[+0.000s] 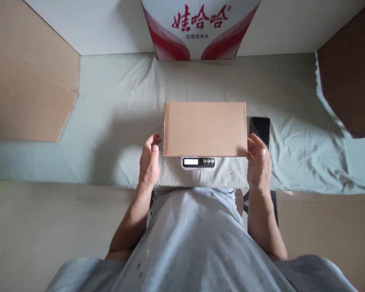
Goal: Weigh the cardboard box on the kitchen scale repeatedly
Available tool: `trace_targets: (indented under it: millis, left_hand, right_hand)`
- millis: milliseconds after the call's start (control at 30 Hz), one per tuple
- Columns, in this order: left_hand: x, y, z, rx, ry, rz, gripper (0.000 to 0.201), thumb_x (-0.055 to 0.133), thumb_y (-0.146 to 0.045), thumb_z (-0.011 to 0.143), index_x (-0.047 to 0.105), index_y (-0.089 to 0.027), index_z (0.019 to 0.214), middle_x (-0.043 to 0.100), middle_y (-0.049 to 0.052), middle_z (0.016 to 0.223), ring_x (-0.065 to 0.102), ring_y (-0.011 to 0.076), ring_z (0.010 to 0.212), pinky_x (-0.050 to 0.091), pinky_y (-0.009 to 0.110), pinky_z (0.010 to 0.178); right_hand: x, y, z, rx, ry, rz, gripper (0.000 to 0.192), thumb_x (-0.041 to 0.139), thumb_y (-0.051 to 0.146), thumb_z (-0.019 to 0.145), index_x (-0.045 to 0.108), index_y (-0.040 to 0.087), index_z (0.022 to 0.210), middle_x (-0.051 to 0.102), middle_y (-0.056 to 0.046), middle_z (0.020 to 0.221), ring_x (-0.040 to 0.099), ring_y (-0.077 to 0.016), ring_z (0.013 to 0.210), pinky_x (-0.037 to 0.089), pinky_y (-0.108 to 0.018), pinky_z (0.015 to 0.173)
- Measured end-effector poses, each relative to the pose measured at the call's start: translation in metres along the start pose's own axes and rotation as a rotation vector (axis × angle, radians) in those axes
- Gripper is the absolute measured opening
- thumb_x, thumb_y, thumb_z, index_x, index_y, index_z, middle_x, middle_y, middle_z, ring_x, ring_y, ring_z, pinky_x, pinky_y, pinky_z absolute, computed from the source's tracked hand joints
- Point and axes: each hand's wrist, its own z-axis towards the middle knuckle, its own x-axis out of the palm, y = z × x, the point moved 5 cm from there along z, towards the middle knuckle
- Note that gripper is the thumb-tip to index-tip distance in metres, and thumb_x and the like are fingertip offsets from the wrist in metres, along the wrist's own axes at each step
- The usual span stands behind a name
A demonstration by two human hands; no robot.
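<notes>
A flat brown cardboard box (205, 128) rests on a small white digital scale (198, 162), whose display and buttons show below the box's near edge. My left hand (149, 159) hovers just left of the box, fingers apart, not touching it. My right hand (258, 160) is at the box's near right corner, fingertips at or against its edge, holding nothing.
A pale green sheet (109, 121) covers the table. A black phone (260, 127) lies right of the box. A red-and-white printed carton (200, 28) stands at the back. Flattened cardboard (24, 89) lies at left, and a dark brown box (349, 69) at right.
</notes>
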Motion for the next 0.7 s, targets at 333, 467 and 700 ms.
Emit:
trace_targets:
  millis: [333, 467, 700]
  left_hand:
    - [-0.019, 0.001, 0.004, 0.020, -0.110, 0.066, 0.052, 0.042, -0.056, 0.092, 0.055, -0.023, 0.130, 0.061, 0.012, 0.133, 0.061, 0.0252, 0.120, 0.052, 0.042, 0.098]
    - [-0.017, 0.003, 0.004, 0.005, -0.098, 0.036, 0.051, 0.045, -0.056, 0.091, 0.056, -0.023, 0.129, 0.060, 0.012, 0.134, 0.061, 0.0255, 0.119, 0.052, 0.043, 0.097]
    - [-0.009, -0.001, 0.002, -0.014, -0.054, -0.014, 0.051, 0.048, -0.055, 0.090, 0.057, -0.021, 0.126, 0.060, 0.013, 0.135, 0.062, 0.0254, 0.119, 0.049, 0.046, 0.102]
  right_hand:
    - [-0.006, 0.002, 0.006, -0.040, -0.054, 0.021, 0.046, 0.042, 0.058, 0.089, 0.060, 0.032, 0.123, 0.068, -0.005, 0.121, 0.065, -0.0203, 0.111, 0.050, -0.045, 0.096]
    - [-0.004, 0.005, 0.005, -0.045, -0.046, 0.015, 0.046, 0.044, 0.057, 0.088, 0.060, 0.031, 0.123, 0.069, -0.006, 0.122, 0.065, -0.0205, 0.112, 0.050, -0.045, 0.095]
    - [-0.002, 0.008, 0.004, -0.045, -0.039, 0.024, 0.043, 0.048, 0.055, 0.088, 0.062, 0.033, 0.121, 0.069, -0.005, 0.120, 0.065, -0.0213, 0.113, 0.050, -0.046, 0.097]
